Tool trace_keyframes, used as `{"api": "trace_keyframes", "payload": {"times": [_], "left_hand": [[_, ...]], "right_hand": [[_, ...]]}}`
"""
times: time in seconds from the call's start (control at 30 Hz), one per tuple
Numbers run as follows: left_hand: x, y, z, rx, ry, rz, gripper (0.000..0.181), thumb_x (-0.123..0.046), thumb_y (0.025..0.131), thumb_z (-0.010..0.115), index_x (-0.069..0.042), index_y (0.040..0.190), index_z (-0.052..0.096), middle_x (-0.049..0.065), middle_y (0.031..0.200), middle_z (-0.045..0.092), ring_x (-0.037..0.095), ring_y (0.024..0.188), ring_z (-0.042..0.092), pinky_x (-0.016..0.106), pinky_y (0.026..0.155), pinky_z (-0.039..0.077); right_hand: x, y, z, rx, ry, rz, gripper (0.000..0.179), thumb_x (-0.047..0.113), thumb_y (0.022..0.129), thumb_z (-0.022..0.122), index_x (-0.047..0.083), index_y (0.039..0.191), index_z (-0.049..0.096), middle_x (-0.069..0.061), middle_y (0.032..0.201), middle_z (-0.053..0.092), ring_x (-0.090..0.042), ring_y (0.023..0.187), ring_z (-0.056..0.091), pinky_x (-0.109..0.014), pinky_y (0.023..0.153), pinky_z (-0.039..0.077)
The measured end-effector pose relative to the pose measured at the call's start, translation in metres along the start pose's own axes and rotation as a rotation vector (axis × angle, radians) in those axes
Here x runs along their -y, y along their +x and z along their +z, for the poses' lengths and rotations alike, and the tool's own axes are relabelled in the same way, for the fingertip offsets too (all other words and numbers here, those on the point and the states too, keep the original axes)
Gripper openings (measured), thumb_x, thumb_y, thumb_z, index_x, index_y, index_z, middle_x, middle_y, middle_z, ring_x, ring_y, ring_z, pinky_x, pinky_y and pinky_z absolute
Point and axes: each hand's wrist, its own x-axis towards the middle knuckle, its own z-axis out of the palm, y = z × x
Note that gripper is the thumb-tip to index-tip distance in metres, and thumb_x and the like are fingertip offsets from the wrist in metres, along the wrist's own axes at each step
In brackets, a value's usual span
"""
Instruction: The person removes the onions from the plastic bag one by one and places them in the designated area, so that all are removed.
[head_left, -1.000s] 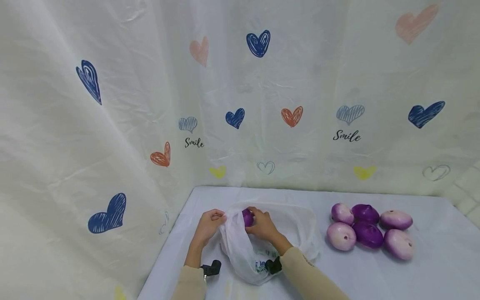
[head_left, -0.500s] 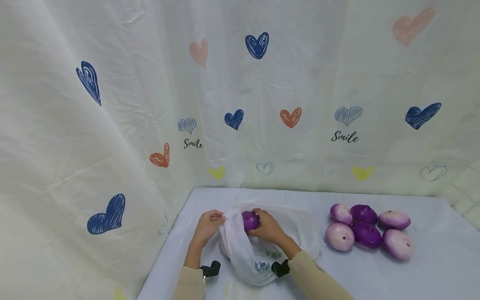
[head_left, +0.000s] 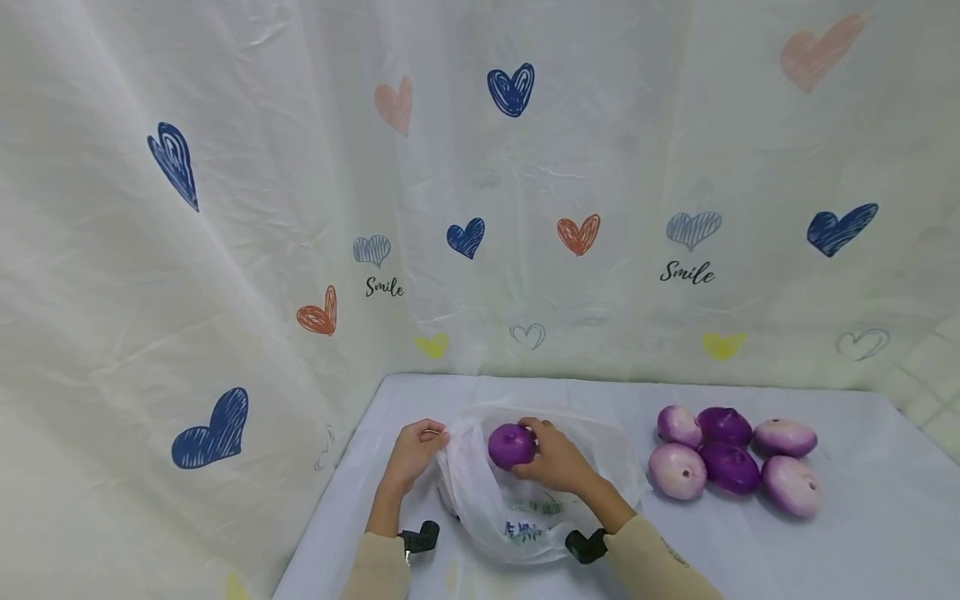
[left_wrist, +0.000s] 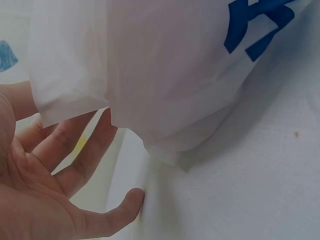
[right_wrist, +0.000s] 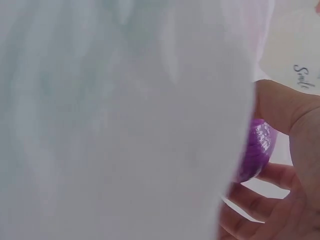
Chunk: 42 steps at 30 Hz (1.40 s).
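My left hand (head_left: 415, 452) pinches the left edge of a white plastic bag (head_left: 487, 521) that lies on the table with its mouth spread. In the left wrist view, the bag (left_wrist: 165, 75) hides some fingertips while other fingers of the left hand (left_wrist: 55, 175) extend free below it. A glossy dark purple onion (head_left: 512, 447) is gripped from its right side by my right hand (head_left: 557, 457), over the bag's mouth. The right wrist view shows this onion (right_wrist: 259, 150) between thumb and fingers, partly covered by the bag (right_wrist: 125, 125).
To the right of the bag, several onions sit in two rows, among them a dark purple onion (head_left: 729, 468) and a pale pink onion (head_left: 677, 472). White table (head_left: 885, 500) stretches beyond them. A curtain (head_left: 600, 167) printed with hearts hangs behind.
The right hand has drawn the purple onion to the right, out from behind the bag's left flap, so more of it shows. My left hand stays at the bag's edge.
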Motion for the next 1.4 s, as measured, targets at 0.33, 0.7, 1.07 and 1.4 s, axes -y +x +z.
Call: {"api": "trace_keyframes", "payload": {"times": [0.33,0.7,1.07,1.4], "left_hand": [[0.0,0.0,0.001,-0.005,0.013,-0.007,0.016,-0.018,0.099,0.067,-0.005,0.108,0.071,0.008,0.096,0.075,0.017,0.088,0.066,0.032,0.08,0.052],[0.001,-0.001,0.001,-0.007,0.001,-0.007,0.017,-0.018,0.098,0.068,-0.004,0.108,0.07,0.008,0.095,0.074,0.017,0.087,0.065,0.033,0.079,0.052],[0.003,0.0,0.001,-0.01,0.011,-0.009,0.016,-0.018,0.098,0.068,-0.006,0.108,0.071,0.007,0.094,0.074,0.017,0.087,0.065,0.037,0.08,0.053],[0.002,0.0,0.001,-0.016,0.0,-0.014,0.017,-0.018,0.098,0.069,-0.005,0.108,0.071,0.009,0.094,0.074,0.016,0.085,0.064,0.037,0.081,0.052]], "right_hand": [[-0.003,-0.025,-0.03,-0.045,0.072,-0.032,0.078,0.024,0.076,0.09,0.01,0.143,0.052,-0.011,0.131,0.063,-0.021,0.105,0.061,-0.041,0.085,0.058],[-0.025,-0.053,-0.059,-0.096,0.14,-0.172,0.08,0.023,0.079,0.088,0.005,0.146,0.047,-0.015,0.129,0.062,-0.02,0.1,0.062,-0.04,0.086,0.058],[-0.045,-0.084,-0.086,-0.138,0.217,-0.192,0.081,0.028,0.082,0.087,0.01,0.148,0.045,-0.013,0.13,0.06,-0.02,0.104,0.066,-0.036,0.089,0.059],[-0.065,-0.105,-0.106,-0.159,0.227,-0.188,0.081,0.025,0.083,0.087,0.009,0.15,0.044,-0.016,0.129,0.063,-0.008,0.101,0.069,-0.028,0.085,0.059]]}}
